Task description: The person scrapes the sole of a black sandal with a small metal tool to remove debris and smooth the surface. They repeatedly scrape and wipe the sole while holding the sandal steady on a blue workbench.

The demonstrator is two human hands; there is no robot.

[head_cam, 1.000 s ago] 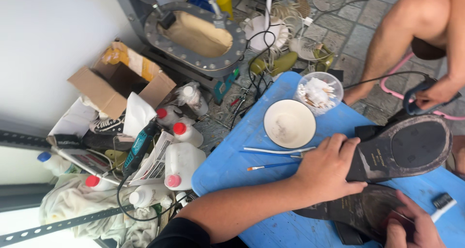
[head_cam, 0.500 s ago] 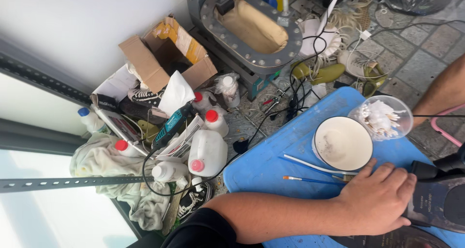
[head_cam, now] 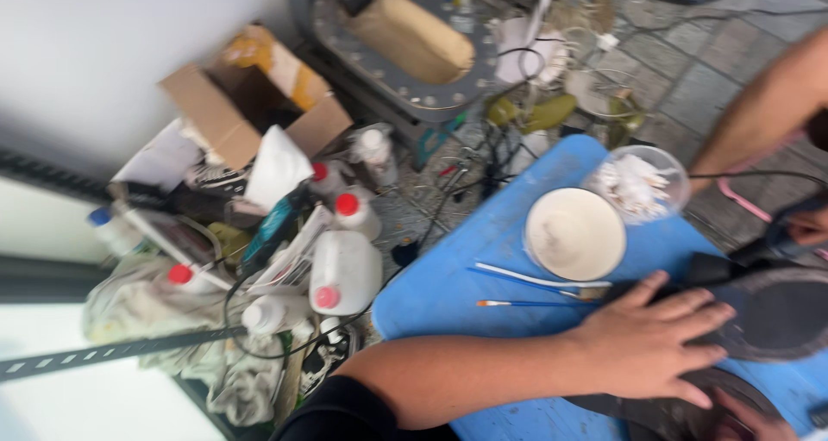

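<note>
Since half a second earlier the view had swung right, bringing more of the blue table (head_cam: 483,260) and the dark sole (head_cam: 776,307) into sight. The sole lay at three o'clock, black, rubbery and oval. The left hand (head_cam: 642,342) pressed flat on it, fingers spread apart. The bowl (head_cam: 575,234) sat at one o'clock of that hand. The right hand (head_cam: 746,419), at five o'clock, was mostly cut off; its grip could not be told.

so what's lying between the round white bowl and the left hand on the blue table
In the head view, two thin brushes lie on the blue table between the round white bowl and the left hand.
</note>
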